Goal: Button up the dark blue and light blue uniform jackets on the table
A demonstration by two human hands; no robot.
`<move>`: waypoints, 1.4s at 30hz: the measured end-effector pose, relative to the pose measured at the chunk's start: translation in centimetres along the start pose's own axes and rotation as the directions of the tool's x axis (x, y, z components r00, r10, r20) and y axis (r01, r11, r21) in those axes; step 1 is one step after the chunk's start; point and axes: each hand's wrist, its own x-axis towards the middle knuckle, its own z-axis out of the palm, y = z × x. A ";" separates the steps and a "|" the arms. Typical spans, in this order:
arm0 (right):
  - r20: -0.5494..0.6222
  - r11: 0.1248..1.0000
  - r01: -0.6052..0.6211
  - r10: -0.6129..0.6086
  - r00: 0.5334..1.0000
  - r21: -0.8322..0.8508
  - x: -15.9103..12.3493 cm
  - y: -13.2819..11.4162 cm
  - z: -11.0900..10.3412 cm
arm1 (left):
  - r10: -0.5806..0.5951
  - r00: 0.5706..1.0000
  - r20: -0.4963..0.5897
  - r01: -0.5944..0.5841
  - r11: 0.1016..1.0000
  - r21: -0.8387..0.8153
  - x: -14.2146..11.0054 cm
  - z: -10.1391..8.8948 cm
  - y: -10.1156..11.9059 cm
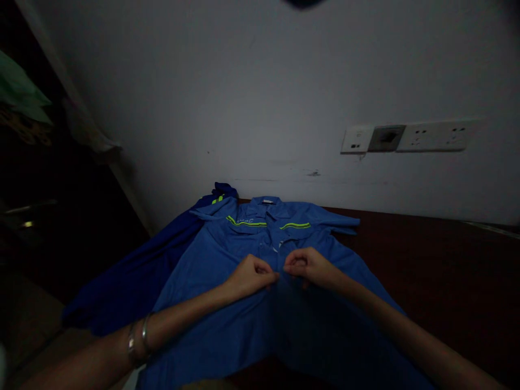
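A blue work shirt (227, 303) with neon-yellow reflective strips on the chest lies flat, collar toward the wall, on a dark reddish table (439, 260). My left hand (249, 275) and my right hand (306, 265) meet at the shirt's front placket, just below the chest. Both are closed in a pinch on the fabric edges there, thumbs almost touching. A silver bangle circles my left wrist.
A darker blue garment (134, 276) lies under and to the left of the shirt. White wall sockets (406, 138) sit on the wall behind the table. Dim shelving with greenish items (20, 97) stands at the far left.
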 end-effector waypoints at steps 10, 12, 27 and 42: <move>0.019 1.000 -0.001 0.001 1.000 0.030 0.4 -0.7 0.5 | -0.147 0.985 -0.084 0.123 0.962 -0.245 -0.2 1.6 0.1; 0.009 0.999 0.007 -0.007 1.000 0.035 0.4 -0.5 0.5 | -0.158 0.985 -0.077 0.128 0.946 -0.299 -0.2 1.6 0.0; -0.010 0.998 0.008 -0.009 1.000 -0.066 0.0 -0.2 1.2 | -0.072 0.997 -0.035 0.060 0.961 -0.269 -0.5 0.6 -0.9; -0.123 0.838 0.274 -0.370 0.921 -0.472 -0.8 -0.7 2.5 | -0.030 0.999 -0.033 0.022 0.972 -0.233 -0.6 0.0 -1.0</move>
